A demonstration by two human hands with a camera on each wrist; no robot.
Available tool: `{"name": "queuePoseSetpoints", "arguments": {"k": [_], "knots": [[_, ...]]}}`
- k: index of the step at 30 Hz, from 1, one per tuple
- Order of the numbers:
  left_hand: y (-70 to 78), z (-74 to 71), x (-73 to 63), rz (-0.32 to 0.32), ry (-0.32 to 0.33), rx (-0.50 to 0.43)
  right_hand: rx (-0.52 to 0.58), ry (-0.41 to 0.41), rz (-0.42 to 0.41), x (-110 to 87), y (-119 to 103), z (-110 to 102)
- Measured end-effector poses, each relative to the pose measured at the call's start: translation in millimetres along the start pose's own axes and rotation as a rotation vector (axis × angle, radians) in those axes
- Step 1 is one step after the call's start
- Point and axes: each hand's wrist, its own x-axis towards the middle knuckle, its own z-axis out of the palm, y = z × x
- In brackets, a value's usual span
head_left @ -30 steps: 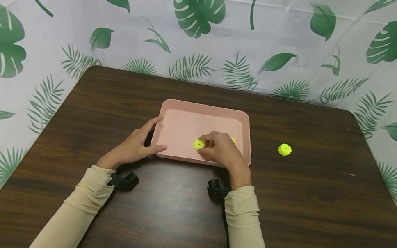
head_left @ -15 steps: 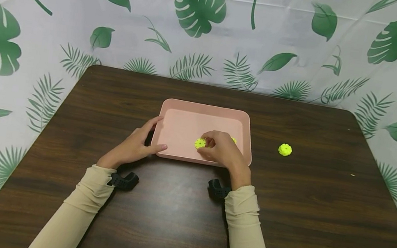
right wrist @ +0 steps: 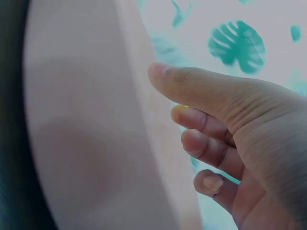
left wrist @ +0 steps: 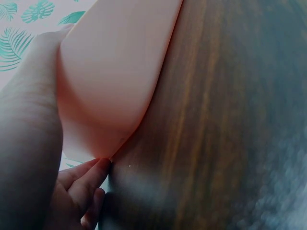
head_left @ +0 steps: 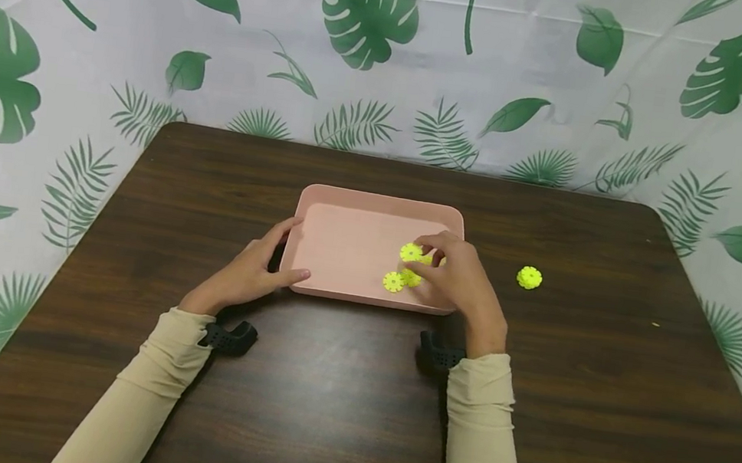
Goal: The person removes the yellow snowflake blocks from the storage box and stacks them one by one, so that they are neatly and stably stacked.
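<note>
A pink tray (head_left: 381,203) lies on the table. My left hand (head_left: 247,274) grips its left front corner, thumb over the front rim; in the left wrist view, fingertips (left wrist: 101,165) touch the tray's edge. Over the tray's right half, my right hand (head_left: 466,278) pinches a yellow flower-shaped disc (head_left: 411,253) between thumb and index finger. Just below it, another yellow disc (head_left: 394,281) lies in the tray, beside a partly hidden one (head_left: 411,278). More yellow shows behind the fingers. In the right wrist view the right hand (right wrist: 240,124) shows curled fingers, but the disc is hidden.
A small pile of yellow discs (head_left: 529,278) sits on the dark wooden table (head_left: 336,405), right of the tray. Farther right lies a tiny pale scrap (head_left: 655,324). A leaf-print cloth (head_left: 240,53) hangs behind the table. Both wrists carry black mounts.
My right hand has moved right and slightly up over the tray, uncovering discs at its front. A disc is now between its fingertips farther right than before. My left hand stays on the tray.
</note>
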Motion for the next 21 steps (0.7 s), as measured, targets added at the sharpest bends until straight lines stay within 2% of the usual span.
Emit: {"name": "queuePoseSetpoints", "arguments": {"k": [6,15,21], "knots": [[0.5,0.1,-0.3,0.005,-0.001,0.016,0.008,0.091,0.069,-15.0,22.6,-25.9],[2.0,-1.3,-0.9,-0.006,-0.005,0.013,-0.059,0.258,0.175,-43.4,61.6,-56.3],[0.6,-0.4,-0.6,-0.007,-0.002,0.017,-0.059,0.305,0.274,-59.7,79.5,-68.1]]}}
